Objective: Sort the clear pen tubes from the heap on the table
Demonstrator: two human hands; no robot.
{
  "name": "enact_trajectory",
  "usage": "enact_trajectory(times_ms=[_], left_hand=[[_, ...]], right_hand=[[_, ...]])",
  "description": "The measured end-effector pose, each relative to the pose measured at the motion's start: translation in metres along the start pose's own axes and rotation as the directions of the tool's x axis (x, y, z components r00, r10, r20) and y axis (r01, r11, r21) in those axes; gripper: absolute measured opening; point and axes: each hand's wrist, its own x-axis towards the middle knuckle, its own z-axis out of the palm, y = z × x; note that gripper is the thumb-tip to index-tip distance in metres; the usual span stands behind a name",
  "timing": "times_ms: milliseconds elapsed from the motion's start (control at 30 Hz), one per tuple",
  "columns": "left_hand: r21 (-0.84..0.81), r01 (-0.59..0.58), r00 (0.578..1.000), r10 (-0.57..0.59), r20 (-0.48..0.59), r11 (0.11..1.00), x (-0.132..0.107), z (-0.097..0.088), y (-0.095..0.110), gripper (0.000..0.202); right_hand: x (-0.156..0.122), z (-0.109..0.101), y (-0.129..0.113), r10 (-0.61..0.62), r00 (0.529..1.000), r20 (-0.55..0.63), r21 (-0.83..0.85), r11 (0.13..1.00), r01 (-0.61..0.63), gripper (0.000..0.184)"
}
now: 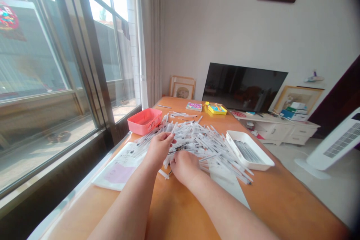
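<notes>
A big heap of white pens (202, 142) lies on the orange wooden table (281, 202). My left hand (159, 148) rests at the heap's near left edge, fingers curled and pinching a white pen that points up and away. My right hand (184, 165) sits just beside it at the heap's near edge, fingers curled down into the pens; what it holds is hidden. A pink tray (144, 120) stands to the left of the heap. A white tray (249, 150) with several dark pens in it stands to the right.
Printed paper sheets (118, 168) lie under the heap's left side, near the table edge by the window (56, 63). Small boxes (215, 108) sit at the table's far end. Beyond are a television (243, 86), a low cabinet (281, 127) and a white fan (334, 142).
</notes>
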Motion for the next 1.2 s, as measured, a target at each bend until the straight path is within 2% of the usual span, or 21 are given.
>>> enact_trajectory(times_ms=[300,400,467,533,600,700,767,867,1000,1200], left_hand=[[0.013,-0.006,1.000,0.006,0.008,1.000,0.003,0.000,-0.006,0.042],[-0.004,-0.012,1.000,0.012,0.021,1.000,0.003,0.002,-0.007,0.041],[-0.006,-0.013,0.998,0.013,0.058,1.000,0.001,0.004,-0.007,0.041],[0.004,-0.004,0.991,0.003,0.136,1.000,-0.002,0.006,-0.006,0.040],[0.028,0.004,0.972,-0.011,0.234,1.000,-0.006,0.010,-0.004,0.039],[0.089,-0.012,0.934,-0.021,0.356,0.996,-0.013,0.014,0.000,0.037],[0.110,-0.031,0.907,-0.018,0.421,0.993,-0.018,0.018,0.002,0.035],[0.132,-0.042,0.869,-0.029,0.495,0.990,-0.023,0.023,0.003,0.036],[0.163,-0.041,0.845,-0.053,0.533,0.986,-0.027,0.030,0.003,0.034],[0.181,-0.052,0.837,-0.056,0.545,0.982,-0.027,0.034,0.002,0.029]], right_hand=[[-0.004,0.005,-0.001,-0.032,0.999,-0.037,0.105,0.994,0.036,0.019],[-0.005,-0.003,0.008,-0.007,0.996,-0.088,0.238,0.971,0.028,0.013],[-0.007,-0.013,0.020,0.031,0.990,-0.138,0.386,0.922,0.025,0.009],[-0.010,-0.026,0.037,0.098,0.984,-0.150,0.587,0.810,0.009,0.007],[-0.014,-0.040,0.056,0.176,0.979,-0.105,0.797,0.603,-0.023,0.009],[-0.023,-0.053,0.083,0.294,0.954,-0.056,0.945,0.323,-0.044,0.019],[-0.030,-0.055,0.098,0.350,0.935,-0.064,0.979,0.205,-0.009,0.026],[-0.038,-0.052,0.110,0.385,0.920,-0.070,0.994,0.102,0.033,0.032],[-0.043,-0.048,0.114,0.367,0.927,-0.083,0.996,0.071,0.061,0.033],[-0.044,-0.053,0.114,0.348,0.931,-0.105,0.987,0.150,0.055,0.033]])
